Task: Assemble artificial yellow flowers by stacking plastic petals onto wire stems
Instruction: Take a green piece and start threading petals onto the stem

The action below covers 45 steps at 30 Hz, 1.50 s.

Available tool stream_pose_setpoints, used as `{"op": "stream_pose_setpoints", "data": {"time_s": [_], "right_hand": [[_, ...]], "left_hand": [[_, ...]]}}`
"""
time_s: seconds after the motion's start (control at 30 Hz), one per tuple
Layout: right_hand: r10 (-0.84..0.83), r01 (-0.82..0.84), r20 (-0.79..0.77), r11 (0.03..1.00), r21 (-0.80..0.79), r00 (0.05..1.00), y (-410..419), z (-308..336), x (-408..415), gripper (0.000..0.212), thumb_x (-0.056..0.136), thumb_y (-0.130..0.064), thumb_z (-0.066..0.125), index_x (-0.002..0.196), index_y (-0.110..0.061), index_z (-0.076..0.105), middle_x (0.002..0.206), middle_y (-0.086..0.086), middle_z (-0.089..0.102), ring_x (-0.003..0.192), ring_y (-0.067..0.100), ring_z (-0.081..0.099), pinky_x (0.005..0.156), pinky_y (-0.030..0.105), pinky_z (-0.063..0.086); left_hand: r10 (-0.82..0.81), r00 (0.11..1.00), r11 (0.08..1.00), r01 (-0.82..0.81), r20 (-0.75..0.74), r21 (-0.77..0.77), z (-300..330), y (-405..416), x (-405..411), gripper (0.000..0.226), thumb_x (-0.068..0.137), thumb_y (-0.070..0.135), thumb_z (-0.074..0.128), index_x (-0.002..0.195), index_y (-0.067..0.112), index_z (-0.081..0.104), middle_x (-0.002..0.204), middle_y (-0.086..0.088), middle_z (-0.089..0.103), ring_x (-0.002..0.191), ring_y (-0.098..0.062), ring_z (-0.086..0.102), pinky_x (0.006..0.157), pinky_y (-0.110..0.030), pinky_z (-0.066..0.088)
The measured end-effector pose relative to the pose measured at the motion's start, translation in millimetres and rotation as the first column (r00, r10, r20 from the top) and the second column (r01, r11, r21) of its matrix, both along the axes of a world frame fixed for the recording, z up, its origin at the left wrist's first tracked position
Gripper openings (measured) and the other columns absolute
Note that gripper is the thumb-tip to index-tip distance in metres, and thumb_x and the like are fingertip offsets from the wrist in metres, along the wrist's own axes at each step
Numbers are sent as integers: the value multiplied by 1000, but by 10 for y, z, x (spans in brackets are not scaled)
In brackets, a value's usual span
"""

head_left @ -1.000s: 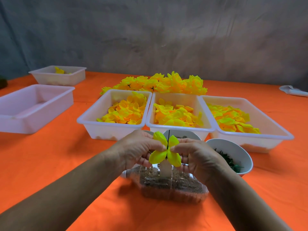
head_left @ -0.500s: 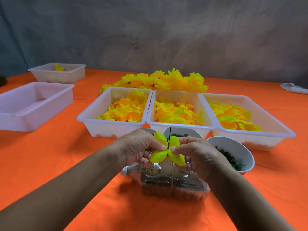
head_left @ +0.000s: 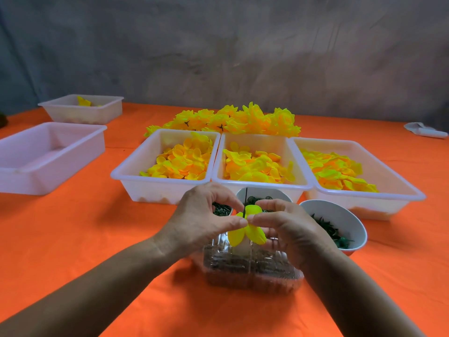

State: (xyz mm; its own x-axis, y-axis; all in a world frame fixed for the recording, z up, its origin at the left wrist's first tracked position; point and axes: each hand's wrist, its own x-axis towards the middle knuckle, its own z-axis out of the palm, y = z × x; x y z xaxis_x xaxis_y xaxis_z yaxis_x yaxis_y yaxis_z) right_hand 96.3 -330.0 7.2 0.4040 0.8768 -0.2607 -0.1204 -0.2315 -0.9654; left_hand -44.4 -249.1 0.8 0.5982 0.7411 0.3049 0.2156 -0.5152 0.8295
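A yellow petal piece [head_left: 245, 228] sits on a thin dark wire stem [head_left: 246, 197] that stands upright over a clear plastic container [head_left: 252, 271]. My left hand [head_left: 201, 220] pinches the petal from the left with thumb and forefinger. From the right, my right hand [head_left: 289, 229] pinches it too, thumb tip meeting the left thumb at the petal's centre. Three white trays [head_left: 126, 175] [head_left: 298, 186] [head_left: 413, 195] behind hold loose yellow-orange petals [head_left: 184, 161]. Finished yellow flowers [head_left: 230, 121] lie heaped behind the trays.
White bowls [head_left: 352, 220] of dark green parts stand just beyond my hands. An empty white tray [head_left: 48, 152] and a smaller one [head_left: 82, 110] sit at the left on the orange tablecloth. A white object [head_left: 425, 131] lies at the far right.
The petal piece has slid lower on the wire as both hands pressed it down; its lobes now fold downward and the thumbs have closed together over its centre.
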Motion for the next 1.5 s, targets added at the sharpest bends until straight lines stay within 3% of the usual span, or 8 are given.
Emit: {"op": "stream_pose_setpoints", "data": {"time_s": [0.17, 0.37, 0.6, 0.83, 0.93, 1.07, 1.23, 1.5], "right_hand": [[-17, 16, 143, 1000, 10, 990, -6, 41, 20, 36, 77, 1, 69, 110, -10, 59, 86, 12, 65, 66, 15, 62, 54, 24, 48], [-66, 51, 297, 997, 58, 952, 8, 89, 180, 22, 78, -1, 70, 98, -9, 65, 78, 4, 64, 68, 13, 62, 64, 27, 50], [-103, 100, 300, 995, 26, 948, 61, 39, 359, 12, 81, -6, 69, 92, -12, 69, 70, 4, 63, 67, 12, 58, 63, 27, 44], [-127, 107, 346, 991, 77, 929, 177, -44, 516, 12, 80, -2, 69, 83, -14, 70, 69, 4, 64, 65, 12, 58, 58, 22, 44], [-71, 39, 561, 997, 68, 825, 329, -105, 590, 15, 78, 1, 69, 86, -10, 74, 77, 5, 70, 73, 14, 63, 65, 20, 48], [188, -90, 832, 982, -165, 523, 599, -194, 637, 21, 77, 0, 67, 91, -12, 76, 96, 9, 73, 93, 22, 65, 81, 25, 48], [284, -79, 915, 959, -272, 288, 783, -286, 595, 28, 83, -6, 58, 103, -20, 72, 113, 11, 66, 106, 29, 58, 80, 29, 44], [329, -101, 937, 943, -318, 121, 861, -359, 477, 28, 80, -10, 59, 106, -15, 68, 108, 11, 67, 99, 30, 61, 77, 33, 48]], "left_hand": [[4, 999, 998, -1, 47, -56, -34, 26, 83, 10, 67, 13, 84, 71, 16, 75, 89, 5, 70, 91, -10, 65, 86, -41, 51], [-69, 997, 994, 72, 35, -87, -37, 112, 98, 13, 65, 11, 84, 66, 17, 74, 86, 1, 70, 85, -17, 66, 86, -44, 52], [-166, 986, 981, 167, 21, -93, -74, 218, 97, 12, 65, 13, 84, 64, 18, 74, 79, 4, 68, 78, -13, 65, 74, -29, 51], [-175, 984, 975, 178, 32, -132, -83, 222, 80, 12, 64, 18, 85, 64, 18, 73, 81, -1, 68, 78, -20, 64, 78, -46, 52], [-159, 987, 977, 163, 34, -138, -74, 201, 86, 12, 65, 16, 85, 63, 18, 73, 81, -3, 69, 79, -22, 65, 80, -49, 52], [-151, 988, 979, 154, 30, -133, -60, 184, 83, 14, 65, 15, 85, 62, 19, 72, 80, -4, 69, 79, -22, 64, 80, -50, 52], [-143, 989, 979, 146, 32, -145, -54, 165, 83, 17, 67, 12, 84, 61, 21, 71, 81, -7, 69, 77, -19, 64, 80, -48, 52], [-135, 990, 975, 139, 37, -170, -65, 161, 84, 19, 66, 16, 84, 58, 27, 71, 76, -2, 68, 72, -14, 61, 74, -40, 51]]}}
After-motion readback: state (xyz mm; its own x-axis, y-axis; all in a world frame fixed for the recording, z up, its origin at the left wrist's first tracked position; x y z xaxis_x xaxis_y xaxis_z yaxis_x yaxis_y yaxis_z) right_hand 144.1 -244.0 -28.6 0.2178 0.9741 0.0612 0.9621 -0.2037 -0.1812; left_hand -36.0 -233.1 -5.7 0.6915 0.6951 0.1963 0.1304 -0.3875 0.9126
